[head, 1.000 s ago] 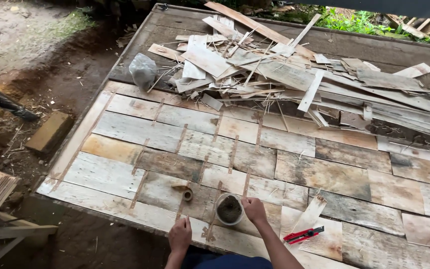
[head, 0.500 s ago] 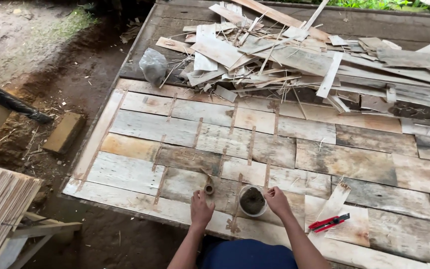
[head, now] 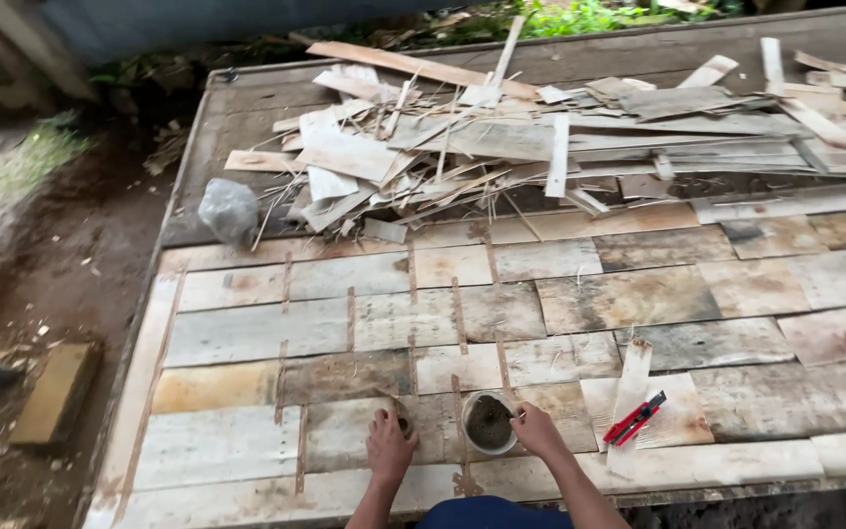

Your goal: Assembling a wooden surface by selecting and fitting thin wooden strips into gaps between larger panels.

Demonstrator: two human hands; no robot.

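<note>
Here, one left hand [head: 389,446] clasps one tape roll [head: 400,421]; one right hand [head: 538,431] grips one round cup [head: 489,422].

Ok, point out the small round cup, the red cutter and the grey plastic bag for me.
small round cup [head: 489,423], head view, its dark contents.
red cutter [head: 635,419], head view, middle of its handle.
grey plastic bag [head: 228,210], head view, centre of the crumpled bag.

cup [head: 489,423] btwn hands | cutter [head: 635,419] R of it (on strip) | scrap pile [head: 560,147] behind | bag [head: 228,209] far L
</note>
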